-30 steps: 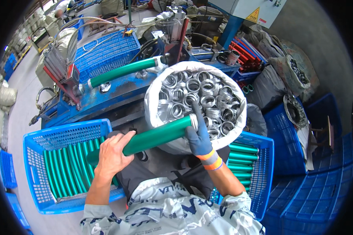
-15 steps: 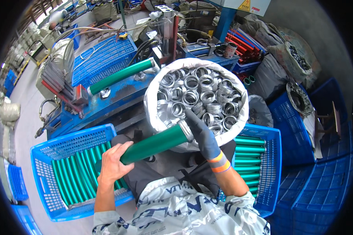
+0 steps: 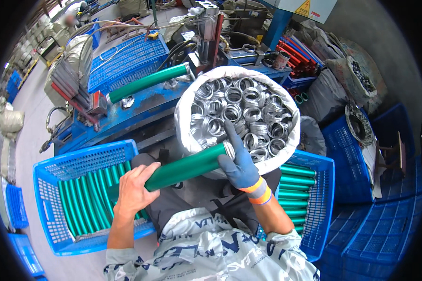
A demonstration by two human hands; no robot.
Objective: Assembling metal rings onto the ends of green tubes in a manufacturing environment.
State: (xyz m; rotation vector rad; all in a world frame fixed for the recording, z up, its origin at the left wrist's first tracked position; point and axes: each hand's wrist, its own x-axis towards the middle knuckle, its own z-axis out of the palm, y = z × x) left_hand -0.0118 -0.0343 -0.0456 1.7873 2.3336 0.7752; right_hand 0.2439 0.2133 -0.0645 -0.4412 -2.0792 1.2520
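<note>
Left hand (image 3: 133, 189) gripped the green tube (image 3: 185, 167); gloved right hand (image 3: 239, 164) pressed a metal ring (image 3: 229, 150) onto its end, which I figured needed seating squarely.

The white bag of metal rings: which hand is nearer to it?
Right. The gloved right hand touches the bag at its front rim, at the green tube end; the bare left hand grips the tube's far end.

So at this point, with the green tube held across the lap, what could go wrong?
The metal ring at the end of the green tube is held only by the gloved right hand; it might slip off. The bare left hand grips just the tube's other end, so it could tip. The white sack of silver metal rings is heaped full at the lap's edge and could spill.
</note>
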